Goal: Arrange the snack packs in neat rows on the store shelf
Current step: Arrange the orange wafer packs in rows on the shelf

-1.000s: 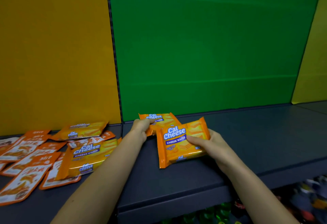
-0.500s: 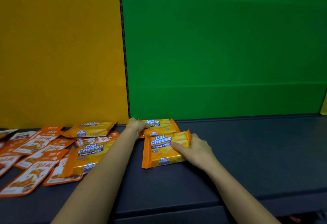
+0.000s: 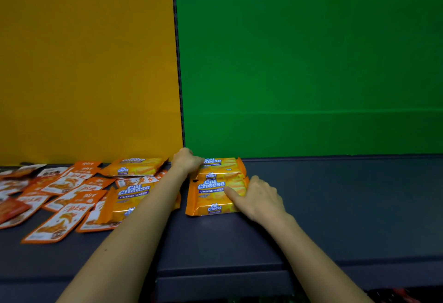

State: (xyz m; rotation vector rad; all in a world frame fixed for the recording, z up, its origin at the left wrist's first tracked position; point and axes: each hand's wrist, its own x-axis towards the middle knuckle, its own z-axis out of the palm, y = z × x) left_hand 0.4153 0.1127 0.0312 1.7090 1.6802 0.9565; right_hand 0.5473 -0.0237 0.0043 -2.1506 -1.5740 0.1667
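Two orange Cal Cheese wafer packs lie one behind the other on the dark shelf (image 3: 335, 207), below the green back panel. My left hand (image 3: 185, 160) grips the left end of the rear pack (image 3: 223, 165), which rests against the back panel. My right hand (image 3: 257, 198) lies on the right side of the front pack (image 3: 211, 196), fingers pressed on its top. The front pack touches the rear pack's front edge. Two more Cal Cheese packs (image 3: 130, 198) lie loose at the left.
Several flat orange-and-white snack sachets (image 3: 64, 216) lie scattered over the left of the shelf, under the yellow back panel (image 3: 84, 63). A dark vertical strip (image 3: 178, 63) divides the yellow and green panels (image 3: 311, 63). The shelf's front edge (image 3: 215, 274) runs below my arms.
My right hand has brought the front pack down from a tilted hold and slid it back and left until it lies flat against the rear pack. The left hand stays on the rear pack.
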